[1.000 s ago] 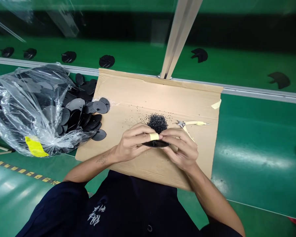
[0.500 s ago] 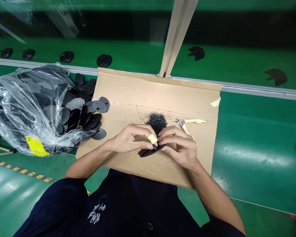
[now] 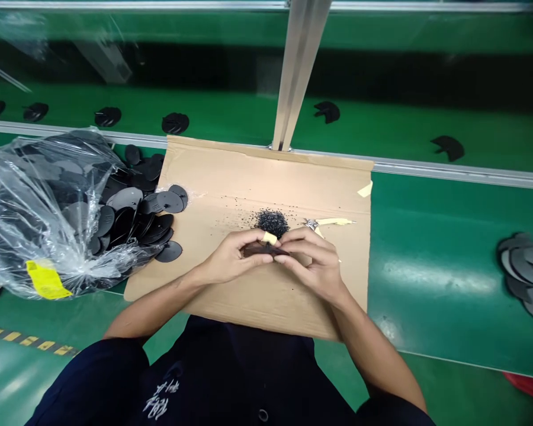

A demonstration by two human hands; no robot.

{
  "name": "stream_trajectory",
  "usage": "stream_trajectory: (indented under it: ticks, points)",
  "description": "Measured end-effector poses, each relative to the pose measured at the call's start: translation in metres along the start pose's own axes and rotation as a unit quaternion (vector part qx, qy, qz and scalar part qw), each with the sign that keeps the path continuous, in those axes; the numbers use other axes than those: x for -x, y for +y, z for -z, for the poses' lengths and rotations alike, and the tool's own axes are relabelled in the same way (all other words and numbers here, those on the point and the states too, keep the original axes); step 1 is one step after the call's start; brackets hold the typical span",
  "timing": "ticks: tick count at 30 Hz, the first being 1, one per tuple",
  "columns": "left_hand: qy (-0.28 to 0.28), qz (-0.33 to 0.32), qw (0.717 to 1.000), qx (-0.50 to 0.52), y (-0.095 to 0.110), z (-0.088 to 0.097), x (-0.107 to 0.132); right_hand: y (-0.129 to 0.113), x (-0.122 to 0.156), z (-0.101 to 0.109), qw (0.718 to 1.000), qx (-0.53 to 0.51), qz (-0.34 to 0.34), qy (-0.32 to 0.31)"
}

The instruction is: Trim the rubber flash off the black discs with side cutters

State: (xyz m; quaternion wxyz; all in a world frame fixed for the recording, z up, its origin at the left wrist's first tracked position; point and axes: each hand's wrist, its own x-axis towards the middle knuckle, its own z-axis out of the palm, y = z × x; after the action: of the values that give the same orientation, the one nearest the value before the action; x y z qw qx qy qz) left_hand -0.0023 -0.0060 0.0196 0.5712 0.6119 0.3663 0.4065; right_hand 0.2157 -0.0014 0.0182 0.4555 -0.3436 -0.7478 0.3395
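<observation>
Both of my hands meet over the middle of a cardboard sheet (image 3: pixel 231 171). My left hand (image 3: pixel 231 259), with yellow tape on one finger, and my right hand (image 3: pixel 313 260) are closed from both sides on a black plastic disc (image 3: pixel 262 251), held edge-on between the fingertips. Just beyond the hands lies a small heap of black plastic trimmings (image 3: pixel 272 222). Small yellow-handled cutters (image 3: pixel 326 223) lie on the cardboard right of the heap, touching neither hand.
A clear plastic bag (image 3: pixel 39 201) spills several black discs (image 3: pixel 155 207) at the cardboard's left edge. More discs (image 3: pixel 526 269) pile at the far right on the green table. Single black parts (image 3: pixel 175 123) ride the green belt behind a metal rail (image 3: pixel 448 170). A metal post (image 3: pixel 295 71) rises at centre.
The disc has turned in my fingers from tilted down to level and edge-on. The view has shifted, bringing the right-hand pile of discs into sight.
</observation>
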Motion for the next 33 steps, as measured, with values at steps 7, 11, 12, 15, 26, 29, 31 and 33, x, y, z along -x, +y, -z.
stream_trajectory:
  ticks: [7, 11, 12, 15, 26, 29, 31, 33]
  points:
    - [0.107, 0.071, 0.984, 0.123, -0.014, 0.012, -0.010, 0.032, 0.020, 0.055, 0.918, 0.372, -0.102, -0.086]
    - [0.101, 0.098, 0.975, 0.172, -0.022, 0.015, -0.012, 0.040, 0.031, 0.062, 0.883, 0.434, -0.147, -0.099]
    - [0.099, 0.100, 0.975, 0.172, -0.025, 0.014, -0.011, 0.039, 0.031, 0.062, 0.886, 0.429, -0.150, -0.093]
    - [0.103, 0.089, 0.979, 0.150, -0.029, 0.014, -0.009, 0.030, 0.026, 0.057, 0.914, 0.369, -0.154, -0.074]
    - [0.110, -0.013, 0.994, 0.009, -0.013, 0.007, 0.003, -0.022, -0.004, 0.028, 0.971, 0.182, -0.018, -0.156]
    - [0.112, -0.036, 0.993, -0.019, -0.011, 0.008, 0.005, -0.022, -0.006, 0.027, 0.963, 0.216, 0.014, -0.160]
    - [0.113, -0.047, 0.992, -0.027, -0.010, 0.008, 0.005, -0.021, -0.006, 0.027, 0.959, 0.233, 0.029, -0.156]
    - [0.111, -0.058, 0.992, -0.029, -0.010, 0.008, 0.005, -0.020, -0.006, 0.027, 0.957, 0.244, 0.043, -0.149]
